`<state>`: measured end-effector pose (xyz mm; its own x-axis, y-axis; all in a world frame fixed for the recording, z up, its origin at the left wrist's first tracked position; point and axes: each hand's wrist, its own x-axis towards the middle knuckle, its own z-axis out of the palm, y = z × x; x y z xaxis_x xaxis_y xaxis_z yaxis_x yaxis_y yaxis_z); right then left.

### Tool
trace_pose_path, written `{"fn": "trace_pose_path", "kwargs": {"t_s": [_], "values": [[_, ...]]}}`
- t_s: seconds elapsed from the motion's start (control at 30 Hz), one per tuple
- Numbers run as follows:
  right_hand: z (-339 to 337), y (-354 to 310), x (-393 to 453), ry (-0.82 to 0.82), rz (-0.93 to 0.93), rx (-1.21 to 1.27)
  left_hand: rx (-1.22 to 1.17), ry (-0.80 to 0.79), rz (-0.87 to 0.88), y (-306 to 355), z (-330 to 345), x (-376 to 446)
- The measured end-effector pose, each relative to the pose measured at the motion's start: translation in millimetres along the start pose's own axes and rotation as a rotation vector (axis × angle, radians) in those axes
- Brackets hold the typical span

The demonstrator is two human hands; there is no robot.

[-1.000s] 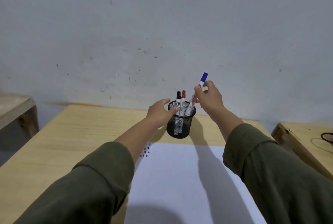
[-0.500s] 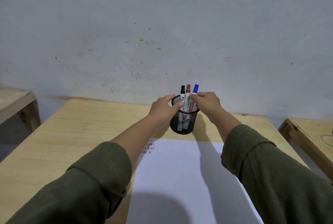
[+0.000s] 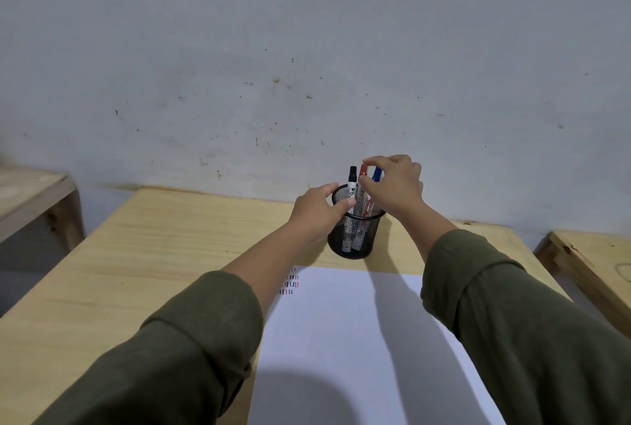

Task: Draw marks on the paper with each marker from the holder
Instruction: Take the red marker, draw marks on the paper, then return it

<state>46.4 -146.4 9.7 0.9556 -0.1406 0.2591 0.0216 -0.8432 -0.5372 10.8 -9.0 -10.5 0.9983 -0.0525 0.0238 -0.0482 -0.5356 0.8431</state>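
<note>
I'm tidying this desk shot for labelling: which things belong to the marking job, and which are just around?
Job:
holder, gripped by left hand
red marker, pinched by right hand
black marker
blue marker
paper

Around:
table
side benches
wall

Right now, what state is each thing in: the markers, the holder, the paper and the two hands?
Black marker: capped, upright in the holder, untouched.
Red marker: capped, in the holder, cap pinched by the right hand.
Blue marker: capped, in the holder, partly hidden behind the right hand.
Holder: upright on the table, gripped by the left hand.
Paper: flat, small marks near its far left corner.
Left hand: curled around the holder's rim.
Right hand: pinching the red marker.
</note>
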Motion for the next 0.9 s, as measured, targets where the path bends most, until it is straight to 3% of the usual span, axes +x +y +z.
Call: {"fn": "trace_pose_path", "kwargs": {"t_s": [0.23,0.6,0.9], "values": [[-2,-6,-1,0.018,-0.03,0.05,0.006,-0.003,0.007,2,-1,-1],[-20,-18,1,0.076,0.001,0.378,0.02,0.012,-0.002,0,0,1],[-65,-43,-9,0.185,-0.118,0.589,-0.037,0.238,0.151,25,-16,-5]]}}
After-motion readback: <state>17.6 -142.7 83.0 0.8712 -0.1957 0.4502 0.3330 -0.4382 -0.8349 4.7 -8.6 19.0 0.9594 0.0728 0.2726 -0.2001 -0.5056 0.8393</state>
